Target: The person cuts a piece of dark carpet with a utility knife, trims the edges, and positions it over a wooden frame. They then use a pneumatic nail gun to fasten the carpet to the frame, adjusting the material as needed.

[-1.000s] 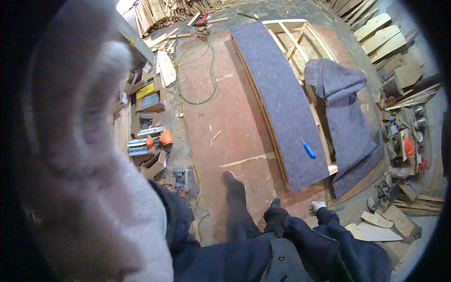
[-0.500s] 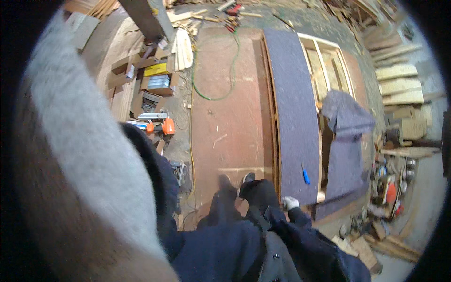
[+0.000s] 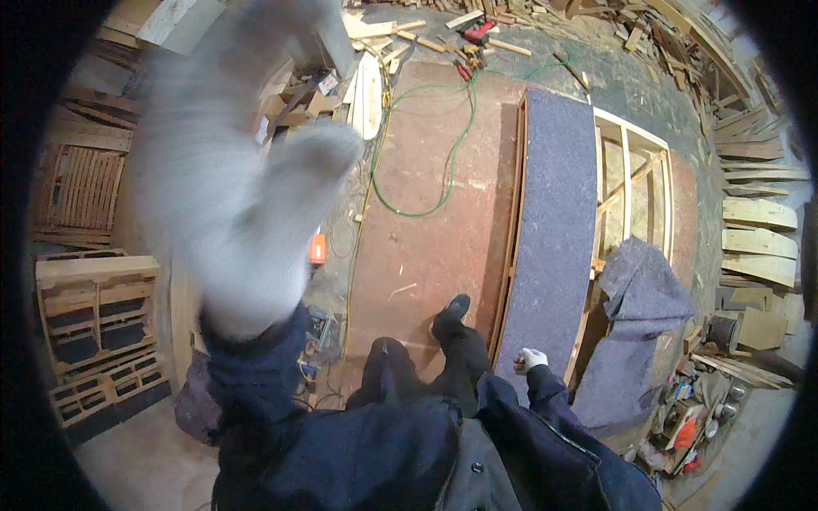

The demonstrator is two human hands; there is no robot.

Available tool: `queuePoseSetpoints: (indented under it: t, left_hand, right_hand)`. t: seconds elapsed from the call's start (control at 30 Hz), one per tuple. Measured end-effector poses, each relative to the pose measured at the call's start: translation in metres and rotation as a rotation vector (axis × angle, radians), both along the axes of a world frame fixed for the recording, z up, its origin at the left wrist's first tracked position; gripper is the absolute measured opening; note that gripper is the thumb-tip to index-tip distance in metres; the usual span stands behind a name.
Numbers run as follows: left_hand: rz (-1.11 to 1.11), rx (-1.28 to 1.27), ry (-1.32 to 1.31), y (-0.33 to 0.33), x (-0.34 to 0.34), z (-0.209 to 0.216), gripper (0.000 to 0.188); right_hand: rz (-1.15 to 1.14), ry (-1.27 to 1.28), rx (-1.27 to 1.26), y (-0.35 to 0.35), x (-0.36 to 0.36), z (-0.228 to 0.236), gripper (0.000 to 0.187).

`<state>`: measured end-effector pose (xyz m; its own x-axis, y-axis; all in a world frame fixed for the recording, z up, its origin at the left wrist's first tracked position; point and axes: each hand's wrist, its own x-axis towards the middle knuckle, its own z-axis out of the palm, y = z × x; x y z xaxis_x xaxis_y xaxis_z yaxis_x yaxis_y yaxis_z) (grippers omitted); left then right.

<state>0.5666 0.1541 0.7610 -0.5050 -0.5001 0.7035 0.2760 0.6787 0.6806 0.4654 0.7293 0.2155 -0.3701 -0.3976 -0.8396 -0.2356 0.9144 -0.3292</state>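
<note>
My left hand [image 3: 247, 196], in a grey-white glove, looms large and blurred at the upper left, close to the camera. Its thumb stands out to the right, but the other fingers are smeared. My right hand [image 3: 531, 362], also gloved, is curled closed over the near end of a long panel covered in grey-purple fabric [image 3: 554, 196]; what it holds, if anything, is hidden. Right of the panel runs a pale wooden frame [image 3: 626, 162]. A loose, crumpled piece of the same fabric [image 3: 645, 285] drapes over the frame's near part.
A green hose [image 3: 464, 145] loops over the reddish floor board [image 3: 417, 255]. An orange tool [image 3: 318, 248] lies partly behind my left hand. Slatted wooden frames [image 3: 98, 315] stand at left. Wood scraps [image 3: 511, 30] lie along the far side, with clutter [image 3: 690, 426] at lower right.
My left arm has swung up and the hand has come into view. The whole view has shifted. My right hand has moved onto the panel, and the blue-handled tool lying there no longer shows.
</note>
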Motion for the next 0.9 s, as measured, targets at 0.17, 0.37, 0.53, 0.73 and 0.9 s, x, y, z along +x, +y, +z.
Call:
queuePoseSetpoints:
  t: [0.17,0.37,0.53,0.73,0.9]
  left_hand:
    - [-0.025,0.663,-0.7,-0.009,-0.067,-0.204,0.029]
    - [-0.232,0.773,-1.197,0.073,-0.01,-0.362,0.035]
    - [-0.383,0.955,-1.268,0.042,0.001,-0.396,0.036]
    - [-0.247,1.339,-1.126,-0.052,-0.015,-0.474,0.03]
    - [-0.15,1.687,-0.939,-0.087,-0.011,-0.553,0.025]
  right_hand:
    - [-1.134,-0.231,-0.225,-0.105,-0.112,0.046,0.017]
    - [-1.098,-0.194,-0.039,-0.187,-0.168,0.014,0.017]
    - [-0.99,-0.236,0.065,-0.257,-0.18,-0.05,0.024]
    - [-0.816,-0.231,-0.02,-0.42,-0.199,-0.098,0.033]
    - [-0.382,-0.149,-0.046,-0.571,-0.228,-0.098,0.027]
